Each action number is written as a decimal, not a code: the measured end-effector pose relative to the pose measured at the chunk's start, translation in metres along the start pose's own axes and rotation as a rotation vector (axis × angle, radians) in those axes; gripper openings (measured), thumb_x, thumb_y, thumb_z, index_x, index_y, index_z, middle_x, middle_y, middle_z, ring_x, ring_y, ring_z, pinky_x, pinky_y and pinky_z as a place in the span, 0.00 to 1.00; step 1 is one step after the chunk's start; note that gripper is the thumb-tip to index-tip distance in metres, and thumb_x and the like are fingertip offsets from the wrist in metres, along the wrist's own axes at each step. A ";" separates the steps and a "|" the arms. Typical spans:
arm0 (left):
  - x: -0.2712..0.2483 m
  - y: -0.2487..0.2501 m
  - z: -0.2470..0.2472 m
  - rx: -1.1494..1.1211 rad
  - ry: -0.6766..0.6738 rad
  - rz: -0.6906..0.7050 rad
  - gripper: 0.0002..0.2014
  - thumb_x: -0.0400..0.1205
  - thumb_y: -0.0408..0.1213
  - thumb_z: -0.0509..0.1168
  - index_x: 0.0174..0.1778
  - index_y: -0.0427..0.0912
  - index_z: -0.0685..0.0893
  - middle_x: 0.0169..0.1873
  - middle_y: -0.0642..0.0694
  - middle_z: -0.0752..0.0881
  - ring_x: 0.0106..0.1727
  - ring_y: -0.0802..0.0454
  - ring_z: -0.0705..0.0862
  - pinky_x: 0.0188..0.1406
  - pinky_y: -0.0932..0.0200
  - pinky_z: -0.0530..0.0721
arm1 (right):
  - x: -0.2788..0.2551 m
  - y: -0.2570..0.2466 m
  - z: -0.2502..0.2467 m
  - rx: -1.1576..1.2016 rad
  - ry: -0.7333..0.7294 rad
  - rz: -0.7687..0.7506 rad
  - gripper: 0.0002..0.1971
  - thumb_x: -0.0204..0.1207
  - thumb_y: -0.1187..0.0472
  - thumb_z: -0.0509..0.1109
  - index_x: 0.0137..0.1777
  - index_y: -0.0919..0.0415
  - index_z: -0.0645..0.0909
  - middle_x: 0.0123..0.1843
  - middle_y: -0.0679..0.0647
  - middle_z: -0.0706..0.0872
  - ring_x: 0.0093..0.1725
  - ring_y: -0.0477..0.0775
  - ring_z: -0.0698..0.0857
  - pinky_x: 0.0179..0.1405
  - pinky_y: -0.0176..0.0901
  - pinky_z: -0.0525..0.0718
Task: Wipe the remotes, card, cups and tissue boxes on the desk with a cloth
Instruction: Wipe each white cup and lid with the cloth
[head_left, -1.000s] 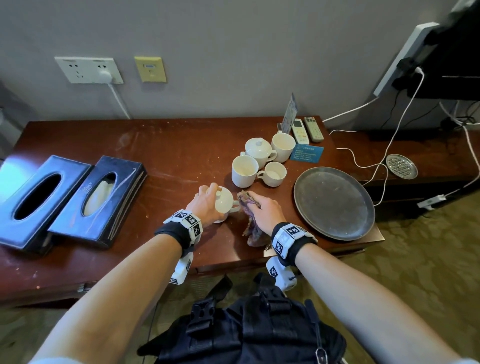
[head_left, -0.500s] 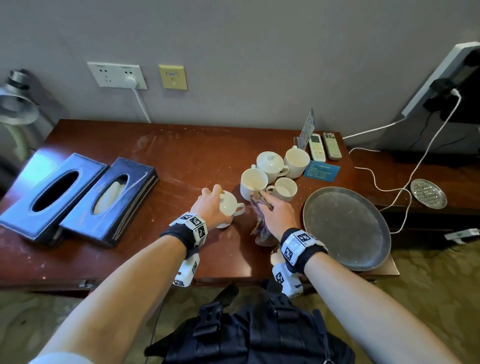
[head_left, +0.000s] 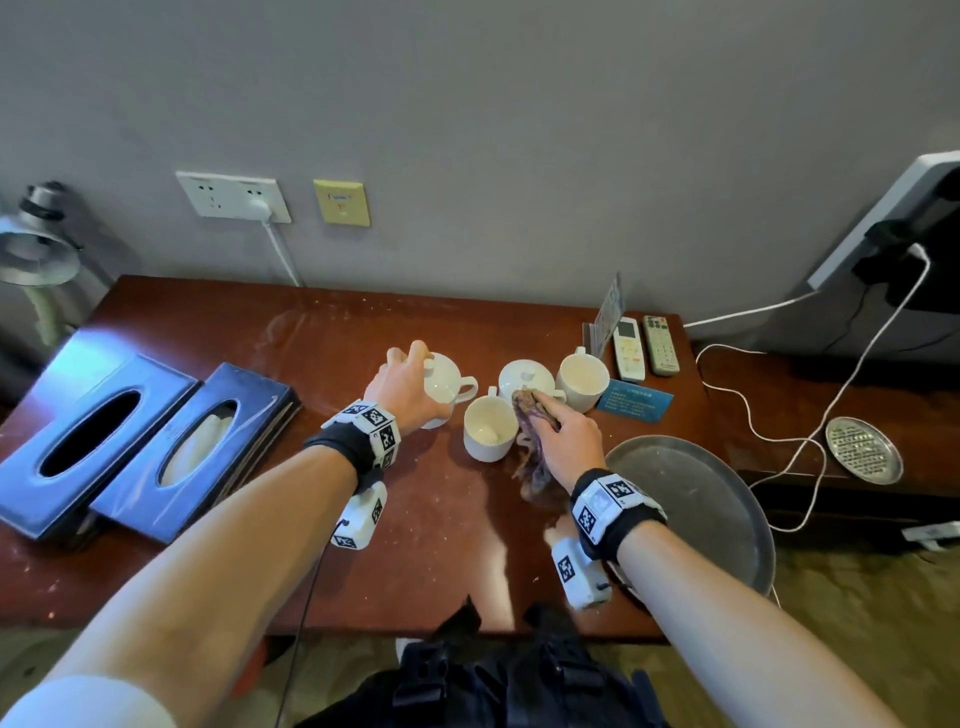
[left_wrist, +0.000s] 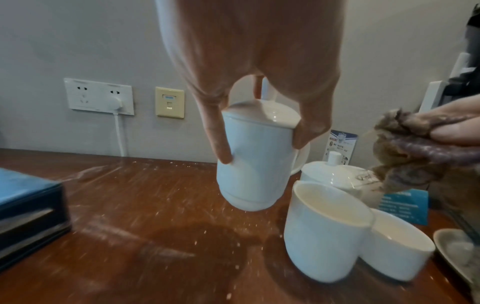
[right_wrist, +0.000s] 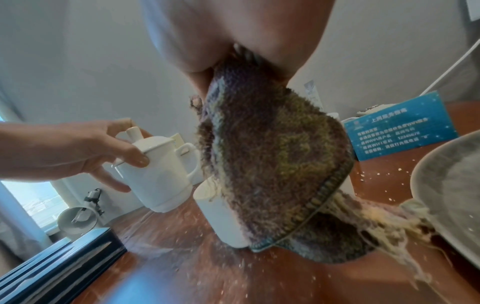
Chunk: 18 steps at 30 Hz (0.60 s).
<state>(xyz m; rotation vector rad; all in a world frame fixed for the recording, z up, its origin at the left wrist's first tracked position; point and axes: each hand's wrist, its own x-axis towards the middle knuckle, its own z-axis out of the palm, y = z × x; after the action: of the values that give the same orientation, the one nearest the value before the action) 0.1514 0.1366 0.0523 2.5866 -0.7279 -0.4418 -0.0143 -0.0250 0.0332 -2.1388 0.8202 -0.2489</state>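
Five white cups, two lidded, two remotes (head_left: 645, 346) and two tissue boxes (head_left: 130, 447) are counted. One lidded cup (head_left: 441, 382) is gripped by the left hand (head_left: 402, 387), raised left of the tray (head_left: 727, 499); the cloth (head_left: 535, 447) is pinched beneath the right hand (head_left: 569, 441).

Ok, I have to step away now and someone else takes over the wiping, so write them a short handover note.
Left hand grips a lidded cup from above, lifted just off the desk.
Right hand holds the cloth, reaching over the other lidded cup.
Two open cups and a low one stand there. Behind: two remotes, blue card. Tissue boxes sit far left.
Done: cannot tell which pieces have been wiped.
Left: check everything; white crumbs dot the desk.
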 end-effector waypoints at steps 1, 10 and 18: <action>0.010 0.003 -0.003 0.002 0.002 0.008 0.34 0.69 0.47 0.79 0.65 0.46 0.67 0.62 0.40 0.71 0.54 0.37 0.80 0.51 0.44 0.87 | 0.006 -0.001 -0.001 -0.002 0.010 0.007 0.19 0.84 0.58 0.67 0.74 0.52 0.79 0.71 0.52 0.83 0.72 0.56 0.78 0.73 0.44 0.71; 0.098 0.019 0.005 0.016 -0.072 0.095 0.36 0.68 0.47 0.81 0.65 0.46 0.67 0.65 0.39 0.72 0.59 0.36 0.80 0.53 0.45 0.87 | 0.051 -0.001 0.000 0.019 0.119 0.127 0.19 0.83 0.57 0.68 0.73 0.49 0.80 0.70 0.49 0.84 0.72 0.54 0.79 0.76 0.47 0.72; 0.150 0.028 0.026 0.025 -0.153 0.131 0.38 0.67 0.49 0.81 0.67 0.46 0.67 0.66 0.38 0.72 0.62 0.35 0.80 0.55 0.46 0.86 | 0.074 0.007 0.006 -0.005 0.170 0.246 0.19 0.84 0.57 0.67 0.75 0.50 0.78 0.71 0.51 0.83 0.71 0.56 0.79 0.74 0.47 0.72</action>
<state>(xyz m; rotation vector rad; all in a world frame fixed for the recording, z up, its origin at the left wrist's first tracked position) 0.2513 0.0244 0.0146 2.5292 -0.9546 -0.5973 0.0418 -0.0707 0.0169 -2.0170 1.1727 -0.3032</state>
